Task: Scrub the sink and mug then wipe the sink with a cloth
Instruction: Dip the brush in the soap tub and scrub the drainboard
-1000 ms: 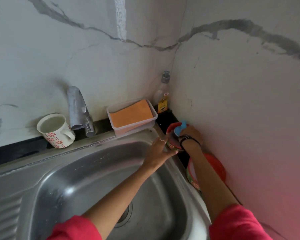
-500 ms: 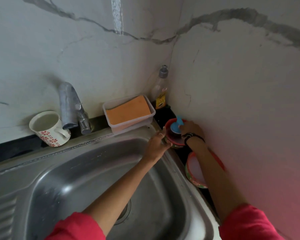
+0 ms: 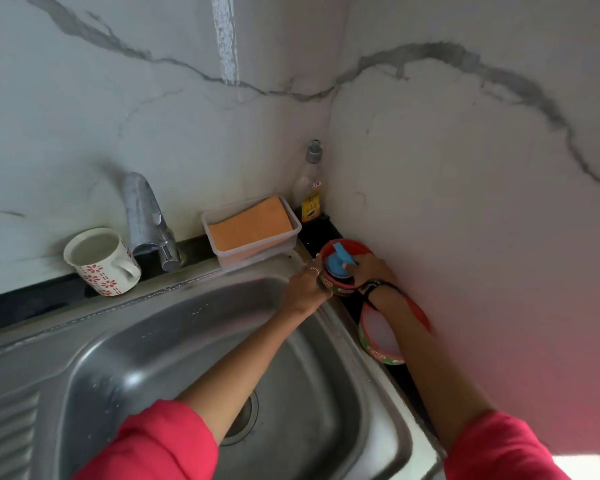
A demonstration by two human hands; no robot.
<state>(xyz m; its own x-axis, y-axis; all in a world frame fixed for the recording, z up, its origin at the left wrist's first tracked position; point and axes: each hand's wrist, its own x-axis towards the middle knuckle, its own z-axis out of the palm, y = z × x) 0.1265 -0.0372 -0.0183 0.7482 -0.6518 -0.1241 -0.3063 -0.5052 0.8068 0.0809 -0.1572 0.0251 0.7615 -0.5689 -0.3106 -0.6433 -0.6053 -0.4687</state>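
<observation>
A steel sink (image 3: 174, 344) fills the lower middle. A white mug (image 3: 99, 260) with red flowers stands on its back rim, left of the tap. At the far right corner sits a small red tub (image 3: 340, 270). My left hand (image 3: 303, 285) grips the tub's side. My right hand (image 3: 369, 268) holds a blue scrubber (image 3: 340, 263) inside the tub. An orange cloth (image 3: 252, 225) lies in a clear plastic box behind the sink.
A steel tap (image 3: 146, 216) rises behind the sink beside the mug. A soap bottle (image 3: 309, 183) stands in the wall corner. A second red tub (image 3: 381, 336) with white paste sits on the black counter under my right forearm. Marble walls close in behind and right.
The view has shifted slightly. My right hand has worked the blue scrubber deeper into the red tub while my left hand keeps hold of it.
</observation>
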